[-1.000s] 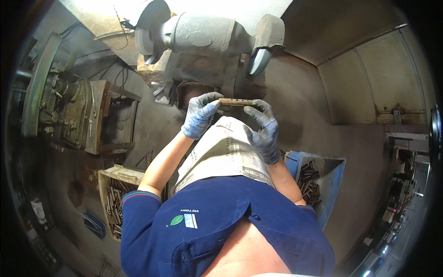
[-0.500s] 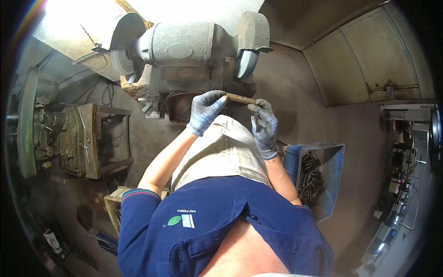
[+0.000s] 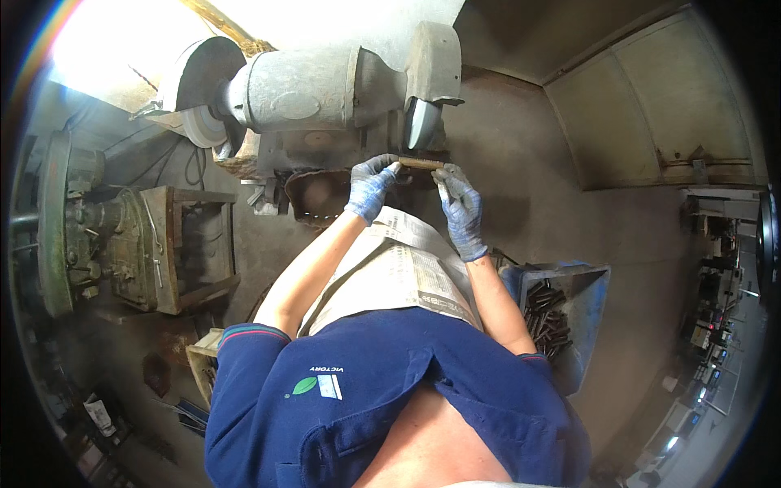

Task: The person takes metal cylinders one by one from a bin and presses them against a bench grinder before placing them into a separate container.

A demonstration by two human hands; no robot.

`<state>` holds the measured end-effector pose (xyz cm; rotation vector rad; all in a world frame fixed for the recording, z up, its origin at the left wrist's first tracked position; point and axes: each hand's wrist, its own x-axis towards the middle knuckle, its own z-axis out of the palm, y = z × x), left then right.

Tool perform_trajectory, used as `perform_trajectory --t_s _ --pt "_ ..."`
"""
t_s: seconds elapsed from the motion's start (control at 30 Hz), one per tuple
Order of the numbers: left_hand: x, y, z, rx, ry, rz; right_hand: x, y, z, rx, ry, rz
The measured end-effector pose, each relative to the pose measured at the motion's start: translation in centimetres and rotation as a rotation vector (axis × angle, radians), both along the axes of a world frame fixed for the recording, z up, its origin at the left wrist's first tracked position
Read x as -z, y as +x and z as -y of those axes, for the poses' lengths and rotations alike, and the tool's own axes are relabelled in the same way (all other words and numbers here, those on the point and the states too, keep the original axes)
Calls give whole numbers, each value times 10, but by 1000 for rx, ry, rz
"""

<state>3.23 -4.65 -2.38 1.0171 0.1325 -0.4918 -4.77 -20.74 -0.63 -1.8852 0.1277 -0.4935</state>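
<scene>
Between my two gloved hands is a short brown metal bar [image 3: 421,163], held level by its ends. The thumb and fingers of my left hand [image 3: 370,191] pinch its left end. At the other end, my right hand [image 3: 460,210] grips it with thumb and fingertips. Both gloves are blue-grey and dirty. Just beyond the bar stands a grey bench grinder [image 3: 305,88]. Its right wheel [image 3: 423,124] is close above the bar, with a gap between them. The left wheel [image 3: 203,126] sits under a round guard.
A blue bin [image 3: 587,325] with many dark metal pieces [image 3: 547,313] stands at my right. To the left is a greenish machine on a metal frame [image 3: 167,252]. A pale box [image 3: 203,354] is by my left side. Newsprint-like sheeting [image 3: 407,264] covers my lap.
Both hands have moved slightly farther out with the bar, which is now nearer the right wheel and more level. The view has shifted a little, so the grinder appears tilted and more to the left.
</scene>
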Motion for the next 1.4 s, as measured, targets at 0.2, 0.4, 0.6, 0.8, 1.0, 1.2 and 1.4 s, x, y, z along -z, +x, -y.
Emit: perform_trajectory --t_s 0.2,0.4,0.6,0.8,1.0,1.2,1.4 --pt "14 5 28 -133 -98 -110 15 14 21 -22 86 -17" --pt "21 9 40 -130 -46 -94 35 19 32 9 307 -8" --pt "25 17 24 -159 1 -114 36 28 13 -8 358 -61" --pt "12 23 -1 -188 90 -118 47 35 -2 -170 394 -113" --pt "13 23 11 -120 141 -76 44 32 8 -123 575 -171" --pt "23 21 39 -138 61 -118 58 26 34 -50 578 -145" --pt "24 28 15 -113 167 -134 52 31 12 -112 552 -190"
